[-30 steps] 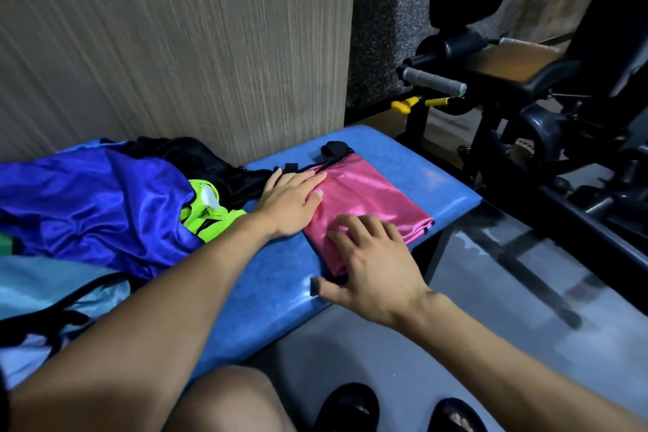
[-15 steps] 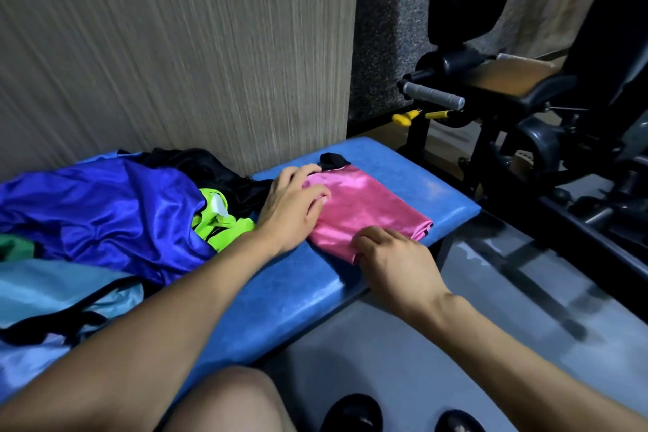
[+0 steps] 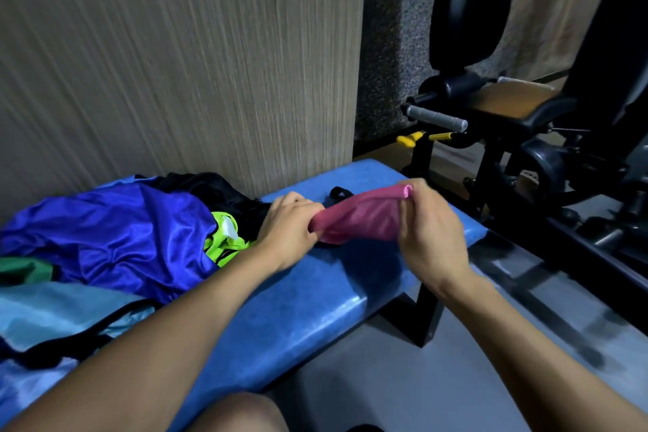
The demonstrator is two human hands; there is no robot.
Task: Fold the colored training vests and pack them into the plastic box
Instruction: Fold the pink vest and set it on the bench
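Pink vest (image 3: 361, 217), folded into a narrow bundle, is held up just above the blue padded surface (image 3: 315, 295), between both hands. Left hand (image 3: 291, 226) grips its near-left end with fingers curled round the cloth; right hand (image 3: 429, 224) pinches the far-right end, thumb and fingers closed on the folded edge at the top. The bundle slopes upward from left to right, its lower edge close over the pad, and whether it touches the pad cannot be told. A black strap loop (image 3: 338, 192) shows just behind the bundle, lying on the surface.

To the left of the hands a heap of other vests covers the surface. A royal blue vest (image 3: 115, 235) lies on top of the heap, shiny and crumpled. Just beside the left wrist, a neon green vest (image 3: 224, 245) with a white label pokes out from under the blue one. Behind these, against the wall, lies black fabric (image 3: 207, 188). A green scrap (image 3: 24, 272) shows at the far left edge, and a light blue vest (image 3: 59, 312) with black trim spreads along the near-left part of the heap.

Grained beige wall panel (image 3: 182, 63) rises behind the surface. To the right stands a black gym machine (image 3: 526, 116) with a grey grip handle (image 3: 436, 117) and yellow lever (image 3: 410, 140). The floor (image 3: 473, 379) is grey.
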